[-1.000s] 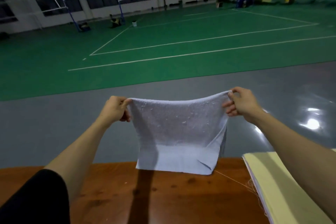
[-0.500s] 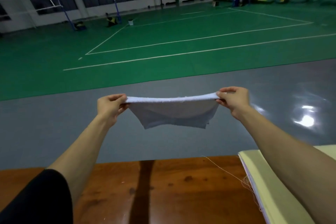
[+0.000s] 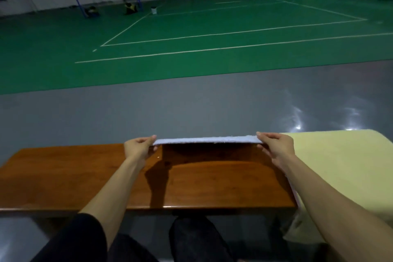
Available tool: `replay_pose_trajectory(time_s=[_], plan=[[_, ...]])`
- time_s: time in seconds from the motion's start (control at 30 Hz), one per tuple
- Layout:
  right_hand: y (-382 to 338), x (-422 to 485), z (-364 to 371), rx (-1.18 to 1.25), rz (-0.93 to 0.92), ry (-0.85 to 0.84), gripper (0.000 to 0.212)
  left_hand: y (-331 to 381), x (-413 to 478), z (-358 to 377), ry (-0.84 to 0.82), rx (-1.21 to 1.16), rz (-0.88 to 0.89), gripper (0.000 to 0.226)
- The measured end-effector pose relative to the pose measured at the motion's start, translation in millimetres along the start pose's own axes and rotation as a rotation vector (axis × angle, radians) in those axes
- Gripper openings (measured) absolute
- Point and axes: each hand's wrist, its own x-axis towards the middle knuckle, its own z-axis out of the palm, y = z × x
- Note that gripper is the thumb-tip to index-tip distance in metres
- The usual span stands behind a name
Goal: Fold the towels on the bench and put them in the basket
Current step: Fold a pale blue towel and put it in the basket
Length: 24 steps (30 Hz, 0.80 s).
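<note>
- Above the far edge of the bench (image 3: 85,176), the towel (image 3: 207,140) is stretched flat between both hands. It shows almost edge-on as a thin white band and looks clear of the bench, with a shadow on the top below.
- The left hand (image 3: 138,148) pinches the towel's left end between thumb and curled fingers, and the right hand (image 3: 275,148) pinches the right end the same way. Both grips are narrow, right at the ends.
- Such a shallow pinch could slip if the hands pull apart harder. A freed end would let the towel swing down past the far edge to the floor.
- If the towel is laid down from here, part of it may land beyond the edge, so the fold would sag or slide off. Drawing it nearer first looks safer.
- Uneven height between the hands would set the edges askew and give a crooked fold.
- The right end is close to the yellow cloth (image 3: 340,166) at the bench's right end. The towel may overlap that cloth and drag it on the next move.
- No basket is in view, so the carry to it cannot be judged.
</note>
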Motion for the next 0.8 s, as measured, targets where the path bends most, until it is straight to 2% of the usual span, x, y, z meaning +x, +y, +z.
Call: replay_pose_trajectory(time_s=[0.13, 0.23, 0.47, 0.63, 0.8], plan=[[21, -24, -7, -0.193, -0.088, 0.067, 0.017, -20, -21, -18, -0.011, 0.060, 0.074, 0.017], [37, -37, -14, -0.319, -0.091, 0.061, 0.025, -32, -30, -32, -0.047, 0.095, 0.064, 0.019], [57, -72, -31, -0.360, 0.004, -0.006, 0.031, -61, -51, -59, -0.192, 0.243, -0.040, 0.034], [71, -77, -36, -0.279, 0.020, 0.052, 0.020, -78, -58, -68, -0.120, 0.202, -0.056, 0.014], [78, -83, -43, -0.415, -0.090, 0.001, 0.021, -96, -72, -77, -0.061, 0.332, 0.024, 0.016]])
